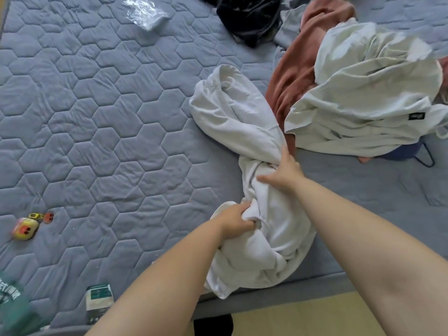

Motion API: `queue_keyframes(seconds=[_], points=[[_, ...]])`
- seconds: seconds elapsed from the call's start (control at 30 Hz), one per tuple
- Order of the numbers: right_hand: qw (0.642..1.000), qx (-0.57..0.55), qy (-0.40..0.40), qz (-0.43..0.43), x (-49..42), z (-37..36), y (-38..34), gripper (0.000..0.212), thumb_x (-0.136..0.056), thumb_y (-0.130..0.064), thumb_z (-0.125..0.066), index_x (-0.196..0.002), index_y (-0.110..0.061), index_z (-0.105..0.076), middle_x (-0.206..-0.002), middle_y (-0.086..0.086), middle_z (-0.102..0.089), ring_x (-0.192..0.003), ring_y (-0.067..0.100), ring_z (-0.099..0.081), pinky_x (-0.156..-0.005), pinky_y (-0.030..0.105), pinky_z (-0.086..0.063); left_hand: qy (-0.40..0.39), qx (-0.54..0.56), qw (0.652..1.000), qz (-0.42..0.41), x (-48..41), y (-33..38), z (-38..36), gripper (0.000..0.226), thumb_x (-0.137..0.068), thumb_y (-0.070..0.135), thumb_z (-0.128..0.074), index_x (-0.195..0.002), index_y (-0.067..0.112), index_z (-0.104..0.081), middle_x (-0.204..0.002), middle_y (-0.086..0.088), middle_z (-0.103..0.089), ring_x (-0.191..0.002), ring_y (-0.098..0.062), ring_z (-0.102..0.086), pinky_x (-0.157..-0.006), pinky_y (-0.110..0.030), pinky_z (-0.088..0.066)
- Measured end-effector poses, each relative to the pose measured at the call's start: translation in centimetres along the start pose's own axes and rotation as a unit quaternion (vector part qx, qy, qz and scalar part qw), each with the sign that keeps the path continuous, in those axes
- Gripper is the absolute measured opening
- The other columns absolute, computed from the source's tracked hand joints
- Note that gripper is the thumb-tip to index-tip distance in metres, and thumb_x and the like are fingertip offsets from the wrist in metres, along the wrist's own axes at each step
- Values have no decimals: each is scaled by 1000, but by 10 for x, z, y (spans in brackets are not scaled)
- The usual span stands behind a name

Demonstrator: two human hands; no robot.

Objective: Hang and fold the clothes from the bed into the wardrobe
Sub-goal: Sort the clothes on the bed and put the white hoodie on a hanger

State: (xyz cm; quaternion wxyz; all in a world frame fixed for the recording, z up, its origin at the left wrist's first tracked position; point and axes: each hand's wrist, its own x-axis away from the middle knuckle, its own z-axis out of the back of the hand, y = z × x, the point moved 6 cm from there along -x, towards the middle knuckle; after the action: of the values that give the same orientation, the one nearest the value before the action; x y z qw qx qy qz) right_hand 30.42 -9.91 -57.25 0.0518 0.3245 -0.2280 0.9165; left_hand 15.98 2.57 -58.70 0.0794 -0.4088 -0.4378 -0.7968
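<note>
Bed [97, 117], quilted grey-blue: the near edge runs under my forearms with floor [303, 318] below it, and wide bare quilting lies to the left. White garment [242, 122]: twisted lengthwise at that edge, its lower end drooping over. Left hand [236, 225]: fingers curled into a bunched fold low on it. Right hand [287, 172]: apart, just beyond, thumb and fingers clasping the twisted middle, fingertips buried in cloth. Pale shirt [363, 98] over rust garment [298, 66], right, blurred. Black garment [249, 18]: cut off at the top. Small box [99, 299]: I cannot read it.
</note>
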Motion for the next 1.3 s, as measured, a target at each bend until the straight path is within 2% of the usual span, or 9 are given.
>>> queue_keyframes(seconds=[0.17,0.27,0.37,0.57,0.7,0.8,1.03,1.1,1.3], points=[[994,80,78,19,6,-13,-20,44,-81,-31,-61,-120,-14,-51,-115,11,-63,-107,33,-58,-89,35,-45,24,24,999,18,1,-22,9,47,-86,33,-62,-131,30,-49,-115,6,-56,-106,-15,-50,-86,-27,-38],[995,7,50,81,19,-6,-42,37,-75,-39,-61,-101,-13,-67,-104,9,-68,-101,31,-61,-86,35,-47,23,95,994,53,13,-34,14,54,-86,38,-64,-136,28,-45,-123,7,-55,-108,-13,-53,-87,-26,-41],[982,-127,98,101,34,25,-58,22,-77,-10,-61,-96,-3,-66,-93,10,-66,-91,23,-60,-69,27,-40,35,309,943,118,30,-40,33,46,-93,48,-53,-132,25,-50,-126,5,-56,-109,-13,-54,-88,-29,-45],[936,-323,70,125,102,81,-120,43,-70,-1,-54,-107,-19,-61,-97,1,-66,-93,18,-61,-90,32,-49,132,441,884,83,88,-1,109,52,-99,49,-37,-142,20,-41,-141,5,-45,-136,-15,-34,-111,-42,-23],[925,-320,71,190,170,132,-186,44,-72,10,-45,-104,-16,-60,-77,-10,-57,-70,3,-52,-64,14,-44,132,400,907,3,143,73,160,34,-103,12,-38,-137,10,-45,-114,2,-56,-86,-2,-54,-69,-11,-46],[920,-311,118,208,216,170,-223,39,-73,11,-43,-99,-15,-58,-75,-7,-55,-72,11,-51,-65,23,-42,157,430,886,-69,187,117,195,36,-104,17,-36,-139,11,-42,-116,-6,-59,-74,-8,-55,-54,-17,-50],[900,-249,206,292,330,244,-294,16,-71,-4,-48,-83,-15,-48,-83,6,-52,-72,22,-48,-58,26,-39,104,488,826,-261,304,229,257,52,-101,48,-35,-132,11,-55,-130,-14,-59,-123,-26,-55,-104,-43,-42],[898,-224,226,304,358,261,-312,10,-68,-8,-49,-76,-14,-50,-93,10,-54,-68,21,-46,-54,23,-34,116,471,828,-282,340,254,273,47,-99,46,-43,-122,11,-62,-116,-13,-67,-110,-23,-63,-97,-39,-47],[892,-119,314,302,418,290,-348,36,-78,-8,-58,-113,-6,-55,-115,14,-51,-95,31,-57,-83,35,-48,222,418,849,-233,412,274,317,14,-91,2,-53,-99,5,-64,-86,-11,-64,-75,-20,-63,-63,-28,-52]])
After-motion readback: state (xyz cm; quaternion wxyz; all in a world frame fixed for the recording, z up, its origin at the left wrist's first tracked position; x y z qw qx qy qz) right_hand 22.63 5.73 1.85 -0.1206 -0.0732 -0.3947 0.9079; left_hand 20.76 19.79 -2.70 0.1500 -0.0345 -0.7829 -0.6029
